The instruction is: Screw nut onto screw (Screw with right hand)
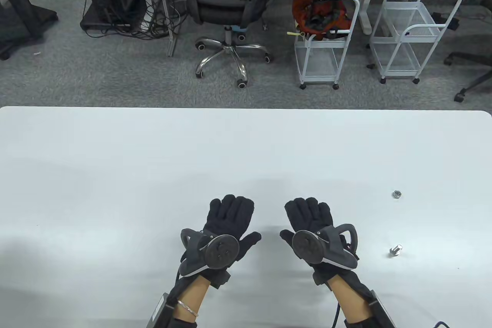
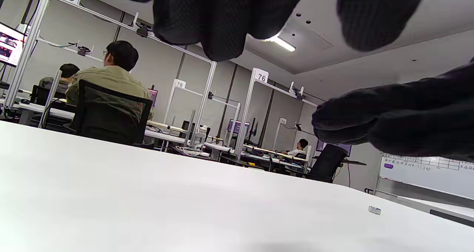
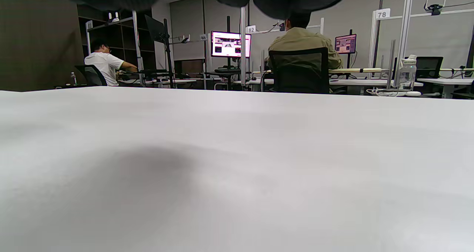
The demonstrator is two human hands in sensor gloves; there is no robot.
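nut (image 1: 396, 193) and screw (image 1: 395, 250) right of right grip (image 1: 312, 228), untouched

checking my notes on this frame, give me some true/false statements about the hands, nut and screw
1. Both hands are empty. True: the left hand and right hand hold nothing.
2. The nut is already on the screw. False: they lie apart on the table.
3. Both parts lie to the right of the right hand. True.
4. The nut lies nearer the person than the screw. False: the nut lies farther away.
5. The left hand grips the screw. False: it touches neither part.
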